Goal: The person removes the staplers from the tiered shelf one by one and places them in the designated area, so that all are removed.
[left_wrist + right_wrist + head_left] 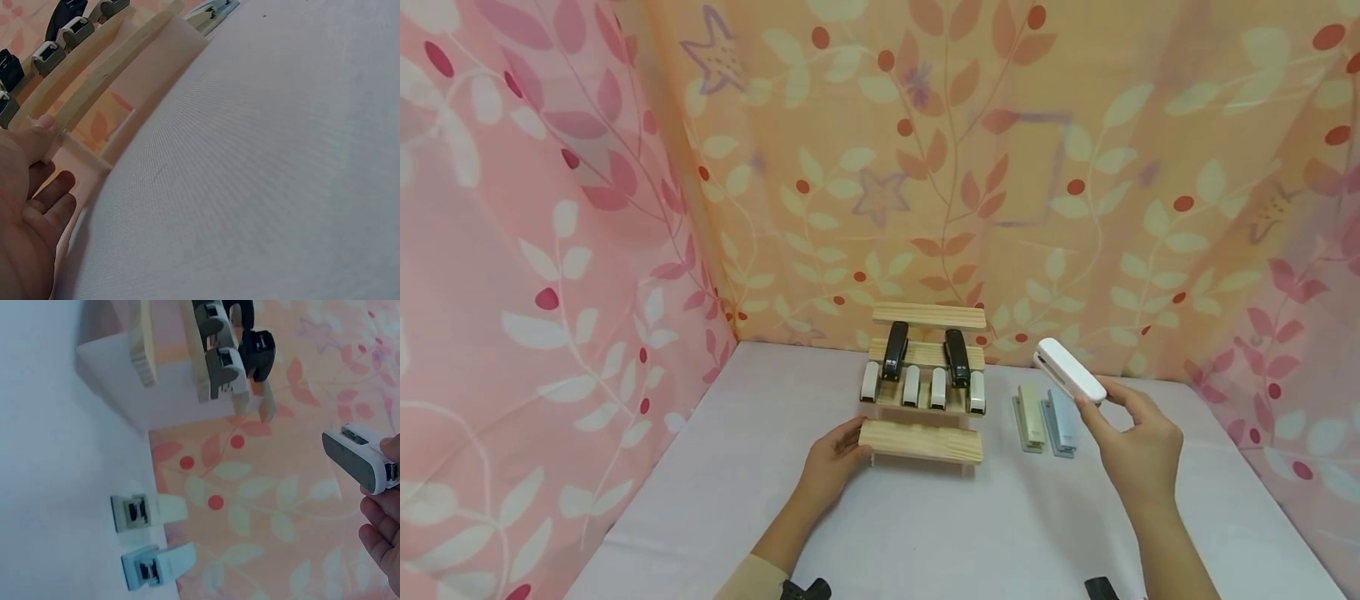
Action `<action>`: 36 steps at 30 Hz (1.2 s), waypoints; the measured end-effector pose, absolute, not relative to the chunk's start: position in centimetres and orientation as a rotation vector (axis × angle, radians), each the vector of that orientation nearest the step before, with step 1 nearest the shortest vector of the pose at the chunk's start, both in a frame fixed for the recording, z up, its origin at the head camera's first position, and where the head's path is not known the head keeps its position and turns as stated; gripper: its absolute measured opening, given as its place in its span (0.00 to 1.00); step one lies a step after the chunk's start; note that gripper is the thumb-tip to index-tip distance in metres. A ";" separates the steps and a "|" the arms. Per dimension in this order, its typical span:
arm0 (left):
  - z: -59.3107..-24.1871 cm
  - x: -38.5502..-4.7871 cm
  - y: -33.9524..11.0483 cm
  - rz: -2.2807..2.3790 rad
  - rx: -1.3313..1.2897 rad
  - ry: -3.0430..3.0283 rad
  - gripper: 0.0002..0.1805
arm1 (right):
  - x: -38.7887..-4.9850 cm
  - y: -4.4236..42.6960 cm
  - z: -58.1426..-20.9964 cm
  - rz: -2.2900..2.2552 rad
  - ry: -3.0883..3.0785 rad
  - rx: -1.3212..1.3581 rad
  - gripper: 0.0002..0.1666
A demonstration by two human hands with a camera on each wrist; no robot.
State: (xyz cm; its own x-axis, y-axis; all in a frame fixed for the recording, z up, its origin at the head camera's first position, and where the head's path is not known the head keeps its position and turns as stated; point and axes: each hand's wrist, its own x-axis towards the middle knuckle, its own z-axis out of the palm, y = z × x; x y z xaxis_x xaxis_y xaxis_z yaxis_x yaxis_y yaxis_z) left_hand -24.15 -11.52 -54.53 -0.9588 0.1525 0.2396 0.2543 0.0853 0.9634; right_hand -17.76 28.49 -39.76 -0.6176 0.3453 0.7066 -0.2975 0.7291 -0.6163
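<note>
Pinches a white stapler (pixel 1070 371) right of the wooden rack (pixel 921 442) with the right hand (pixel 1138 446), cut off in its wrist view. Grips the rack's near left end with the left hand (pixel 833 462), partly hidden. Has a yellow stapler (pixel 1032 417) and a blue stapler (pixel 1061 425) on the counter (pixel 925 533) just right of the rack.

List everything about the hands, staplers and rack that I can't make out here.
Head view: some finger ends of the left hand, hidden behind the front plank.
Left wrist view: the rest of the black stapler at the left, cut off by that edge.
Right wrist view: part of the right hand, cut off by the right edge; the rack, by the top edge.
Head and right wrist views: any staples inside the held white stapler, hidden by its body.
</note>
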 end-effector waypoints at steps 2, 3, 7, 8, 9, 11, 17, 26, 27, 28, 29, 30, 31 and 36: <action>-54.5 -24.2 -11.5 -2.039 -0.427 -2.250 0.33 | -17.8 29.1 -40.0 0.904 -2.036 -0.059 0.25; -54.6 -24.2 -11.5 -2.042 -0.431 -2.248 0.33 | -17.8 29.4 -40.1 0.904 -2.035 -0.075 0.25; -54.6 -24.2 -11.6 -2.053 -0.436 -2.240 0.33 | -17.9 30.6 -40.3 0.890 -2.018 -0.126 0.25; -54.6 -24.2 -11.6 -2.048 -0.431 -2.245 0.33 | -18.0 30.9 -40.5 0.888 -2.013 -0.137 0.25; -54.7 -24.1 -11.7 -2.041 -0.431 -2.248 0.33 | -18.0 31.1 -40.6 0.887 -2.008 -0.144 0.25; -54.7 -24.1 -11.8 -2.031 -0.426 -2.255 0.33 | -18.1 31.5 -40.9 0.889 -2.008 -0.160 0.24; -54.7 -24.2 -11.8 -2.034 -0.424 -2.265 0.33 | -18.6 32.5 -42.0 0.910 -2.044 -0.255 0.25; -54.4 -24.1 -11.6 -2.059 -0.362 -2.268 0.33 | -19.6 34.2 -44.3 0.961 -2.141 -0.424 0.25; -54.4 -24.1 -11.6 -2.059 -0.360 -2.265 0.33 | -19.7 34.3 -44.5 0.960 -2.152 -0.438 0.25; -54.4 -24.2 -11.6 -2.057 -0.358 -2.265 0.33 | -19.7 34.4 -44.7 0.964 -2.161 -0.448 0.26; -54.4 -24.2 -11.5 -2.056 -0.354 -2.267 0.33 | -19.8 34.5 -44.9 0.968 -2.169 -0.454 0.26; -54.4 -24.2 -11.5 -2.058 -0.358 -2.267 0.33 | -19.8 34.6 -45.1 0.965 -2.173 -0.463 0.26; -54.4 -24.2 -11.5 -2.059 -0.364 -2.266 0.33 | -19.9 34.8 -45.3 0.962 -2.174 -0.472 0.26; -54.4 -24.2 -11.5 -2.051 -0.395 -2.268 0.34 | -20.3 35.6 -46.6 0.965 -2.194 -0.532 0.26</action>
